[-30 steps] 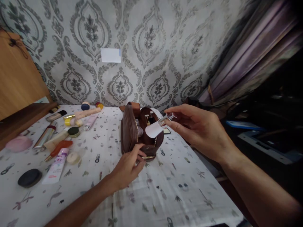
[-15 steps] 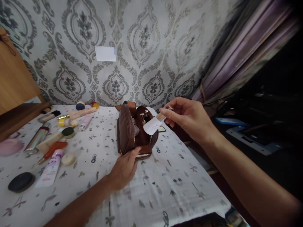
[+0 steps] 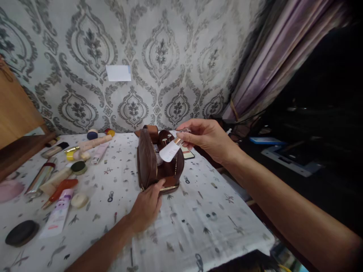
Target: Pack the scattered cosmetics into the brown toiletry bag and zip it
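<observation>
A brown cosmetic bag (image 3: 146, 162) stands unzipped on the table, with several small bottles and other items partly visible inside. At its near edge, my left hand (image 3: 147, 204) grips the rim by the zipper, the thumb reaching over the edge. My right hand (image 3: 204, 138) pinches a white squeeze tube (image 3: 169, 152) by its shiny cap. The tube hangs tilted over the bag's opening, its wide flat end pointing down to the left. My fingers cover part of the cap.
Left on the patterned tablecloth (image 3: 198, 215) lie a purple-and-white tube (image 3: 58, 213), a round black case (image 3: 22, 233), an orange tube (image 3: 61, 189) and several other cosmetics. A phone-like flat object (image 3: 188, 154) lies behind the bag. The wallpapered wall (image 3: 161, 56) rises behind.
My right hand has moved left with the white tube, which is now more over the bag's opening. My left hand stays on the bag's near edge. The view has shifted slightly.
</observation>
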Action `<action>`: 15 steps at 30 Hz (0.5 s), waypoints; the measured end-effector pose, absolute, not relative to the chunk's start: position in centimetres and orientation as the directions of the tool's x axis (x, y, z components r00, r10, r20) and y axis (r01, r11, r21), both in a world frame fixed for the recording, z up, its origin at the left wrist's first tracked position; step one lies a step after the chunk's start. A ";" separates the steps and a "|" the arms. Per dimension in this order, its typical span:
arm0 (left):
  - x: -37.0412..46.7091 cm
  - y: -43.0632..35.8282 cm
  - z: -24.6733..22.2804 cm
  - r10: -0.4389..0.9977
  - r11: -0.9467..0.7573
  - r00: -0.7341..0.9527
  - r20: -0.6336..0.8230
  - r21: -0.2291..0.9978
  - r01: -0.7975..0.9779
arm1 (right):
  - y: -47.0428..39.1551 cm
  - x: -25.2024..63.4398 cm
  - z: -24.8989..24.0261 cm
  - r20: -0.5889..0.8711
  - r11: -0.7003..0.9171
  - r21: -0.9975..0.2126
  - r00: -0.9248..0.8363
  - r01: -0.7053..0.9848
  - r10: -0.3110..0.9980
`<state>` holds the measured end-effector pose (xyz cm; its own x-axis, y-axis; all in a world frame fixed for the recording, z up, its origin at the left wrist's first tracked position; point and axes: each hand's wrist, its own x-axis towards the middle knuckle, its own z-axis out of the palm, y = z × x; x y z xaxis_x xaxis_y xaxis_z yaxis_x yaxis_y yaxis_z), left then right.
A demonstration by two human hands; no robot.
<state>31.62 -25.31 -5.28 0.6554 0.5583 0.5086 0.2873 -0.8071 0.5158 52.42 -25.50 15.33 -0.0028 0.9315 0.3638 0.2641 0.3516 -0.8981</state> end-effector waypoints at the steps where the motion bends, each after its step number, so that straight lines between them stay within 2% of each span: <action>1: 31.6 -25.3 -5.3 0.562 -0.808 0.650 0.512 0.510 0.297 | -25.5 52.6 15.3 0.344 0.334 -0.907 -0.006 0.256 0.939; 6: 31.6 -25.4 -5.1 0.553 -0.822 0.645 0.527 0.470 0.321 | -25.3 53.2 15.1 0.298 0.288 -0.918 -0.007 0.273 0.955; 15: 31.6 -25.4 -5.1 0.531 -0.844 0.634 0.563 0.423 0.331 | -25.4 53.4 15.7 0.332 0.316 -0.896 -0.002 0.313 0.943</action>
